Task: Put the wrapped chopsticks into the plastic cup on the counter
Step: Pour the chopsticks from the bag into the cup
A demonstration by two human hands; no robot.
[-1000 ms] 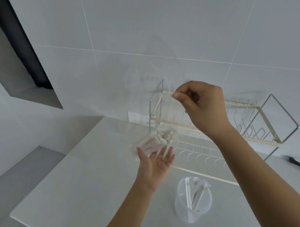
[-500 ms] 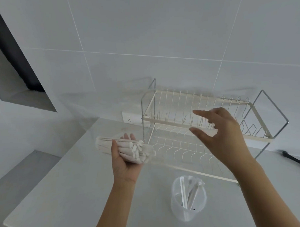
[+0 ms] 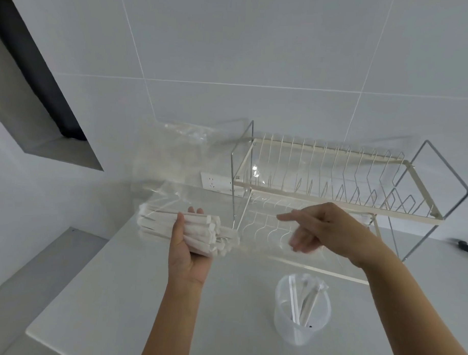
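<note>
My left hand (image 3: 189, 251) grips a bundle of paper-wrapped chopsticks (image 3: 199, 230), held sideways above the counter inside a clear plastic bag (image 3: 172, 164) that billows up and back. To the right of the bundle, my right hand (image 3: 324, 231) hovers with fingers apart and pointing left, holding nothing I can make out. A clear plastic cup (image 3: 302, 310) stands on the white counter (image 3: 117, 292) at the lower right, with a few wrapped chopsticks (image 3: 307, 299) upright in it.
A cream and metal two-tier dish rack (image 3: 333, 186) stands at the back against the tiled wall, just behind my right hand. A wall socket (image 3: 217, 181) sits left of it. The counter's left edge drops off near a window recess.
My left hand stays closed on the bundle. My right hand has dropped from high over the rack and moved left toward the bundle, fingers spreading. The bag has puffed upward.
</note>
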